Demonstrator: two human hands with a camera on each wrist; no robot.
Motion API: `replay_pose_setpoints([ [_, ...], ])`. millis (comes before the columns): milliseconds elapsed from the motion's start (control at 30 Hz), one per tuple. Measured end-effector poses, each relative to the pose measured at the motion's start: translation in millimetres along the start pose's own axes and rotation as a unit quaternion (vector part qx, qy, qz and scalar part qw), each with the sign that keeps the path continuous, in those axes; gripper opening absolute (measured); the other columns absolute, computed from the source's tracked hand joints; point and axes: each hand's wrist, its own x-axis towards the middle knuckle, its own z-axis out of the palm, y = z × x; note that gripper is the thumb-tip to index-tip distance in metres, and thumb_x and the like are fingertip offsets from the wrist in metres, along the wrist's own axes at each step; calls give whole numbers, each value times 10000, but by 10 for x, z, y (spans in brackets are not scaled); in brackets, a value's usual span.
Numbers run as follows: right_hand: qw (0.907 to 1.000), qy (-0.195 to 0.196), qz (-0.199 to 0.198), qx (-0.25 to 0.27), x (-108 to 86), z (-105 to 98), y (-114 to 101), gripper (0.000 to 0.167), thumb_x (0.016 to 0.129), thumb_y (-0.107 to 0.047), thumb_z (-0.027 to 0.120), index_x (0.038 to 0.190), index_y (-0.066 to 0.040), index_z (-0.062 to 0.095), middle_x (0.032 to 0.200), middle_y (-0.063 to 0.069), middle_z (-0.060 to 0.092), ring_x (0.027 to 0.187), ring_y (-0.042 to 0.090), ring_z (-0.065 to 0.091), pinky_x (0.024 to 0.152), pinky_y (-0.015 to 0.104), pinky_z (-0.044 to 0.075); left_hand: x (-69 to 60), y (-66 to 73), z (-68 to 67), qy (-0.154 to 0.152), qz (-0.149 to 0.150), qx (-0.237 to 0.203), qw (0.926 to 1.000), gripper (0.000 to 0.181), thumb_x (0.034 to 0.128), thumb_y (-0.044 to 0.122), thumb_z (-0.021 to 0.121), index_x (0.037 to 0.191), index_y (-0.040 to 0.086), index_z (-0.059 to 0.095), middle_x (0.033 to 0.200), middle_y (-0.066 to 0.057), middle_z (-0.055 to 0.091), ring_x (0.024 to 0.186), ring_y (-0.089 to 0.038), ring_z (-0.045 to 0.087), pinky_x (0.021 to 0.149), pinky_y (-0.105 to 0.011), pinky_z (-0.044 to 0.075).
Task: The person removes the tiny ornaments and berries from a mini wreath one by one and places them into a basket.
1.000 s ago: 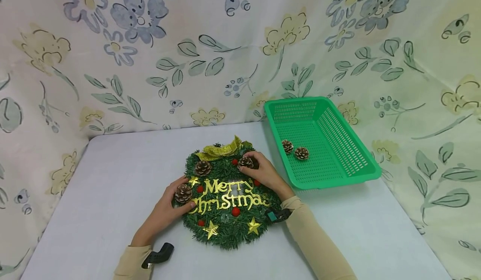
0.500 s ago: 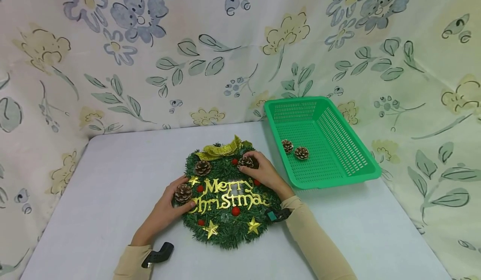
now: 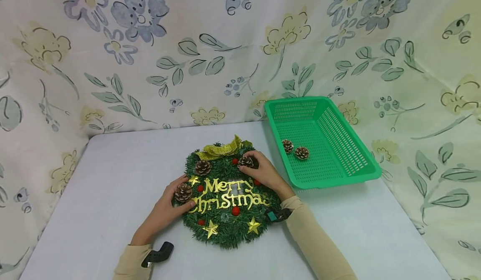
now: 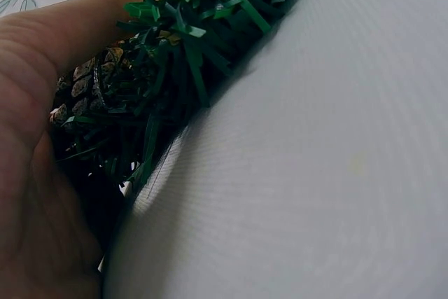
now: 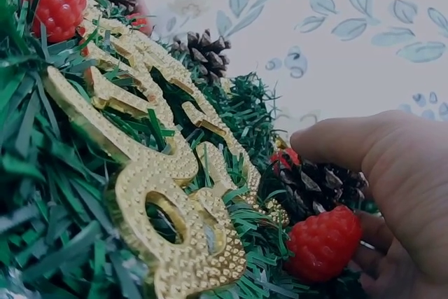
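Green tinsel wreath [image 3: 230, 239] is gripped at its edge by the left hand [image 3: 168, 203]; the right hand [image 3: 266, 173] pinches a pinecone [image 3: 245, 162], probably best pressed gently.

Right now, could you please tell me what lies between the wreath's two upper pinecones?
The head view shows green tinsel and one red berry, nearer the right hand.

White table [image 3: 124, 171]; wreath [image 3: 225, 172] near middle; green basket [image 3: 323, 142] to right.
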Motion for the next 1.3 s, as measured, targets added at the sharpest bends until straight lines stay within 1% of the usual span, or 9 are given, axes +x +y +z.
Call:
replay_pose_setpoints([
  [133, 9999, 32, 9, -102, -9, -7, -23, 482, 920, -267, 757, 1334, -114, 565, 1317, 123, 574, 1146, 264, 593, 960, 419, 520, -2, -7, -1, 0, 25, 26, 10000, 802, 928, 374, 746, 1585, 223, 312, 1681, -138, 209, 1529, -475, 204, 1114, -769, 272],
  [367, 9999, 51, 21, -88, -29, -32, -70, 491, 922, -268, 757, 1350, -123, 565, 1310, 122, 584, 1161, 276, 604, 964, 442, 536, 2, -20, 2, -5, 60, 26, 10000, 801, 928, 365, 746, 1586, 223, 312, 1681, -142, 208, 1527, -476, 205, 1109, -775, 272],
  [500, 9996, 143, 163, -191, -51, -52, -105, 529, 913, -292, 767, 1378, -143, 565, 1326, 103, 600, 1173, 268, 610, 977, 447, 537, 11, -25, 13, -24, 61, 27, 10000, 805, 925, 370, 749, 1586, 228, 312, 1681, -139, 210, 1532, -472, 196, 1113, -777, 266],
  [667, 9991, 191, 272, -252, -79, -73, -134, 558, 907, -303, 772, 1405, -156, 567, 1381, 94, 600, 1139, 271, 652, 944, 432, 566, 20, -29, 27, -17, 52, 47, 10000, 806, 919, 375, 754, 1583, 234, 319, 1679, -137, 221, 1536, -469, 191, 1117, -772, 268],
  [867, 9995, 91, 63, -281, -80, -84, -185, 523, 914, -255, 767, 1386, -131, 578, 1335, 113, 604, 1092, 272, 663, 939, 413, 575, 33, -21, 30, -8, 61, 81, 9999, 801, 920, 385, 751, 1580, 228, 325, 1679, -135, 218, 1536, -467, 193, 1119, -772, 267],
  [933, 9996, 1, -42, -295, -81, -95, -227, 527, 921, -250, 762, 1394, -118, 570, 1330, 118, 600, 1102, 278, 657, 953, 425, 571, 36, -20, 30, -13, 55, 93, 9999, 801, 921, 391, 749, 1581, 230, 323, 1680, -134, 216, 1537, -466, 193, 1119, -772, 268],
  [1100, 9988, -279, -283, -295, -97, -107, -345, 555, 942, -257, 742, 1428, -89, 533, 1356, 100, 604, 1191, 272, 624, 1021, 449, 539, 23, -25, 22, -19, 19, 108, 9999, 810, 926, 394, 743, 1588, 224, 307, 1680, -144, 209, 1533, -467, 194, 1115, -776, 269],
  [1300, 9976, -534, -333, -293, -145, -95, -466, 548, 948, -282, 735, 1427, -102, 541, 1361, 56, 605, 1225, 245, 611, 1042, 434, 532, 16, -17, 4, -2, 46, 130, 9999, 814, 928, 400, 738, 1591, 217, 302, 1679, -151, 210, 1530, -471, 198, 1114, -778, 267],
])
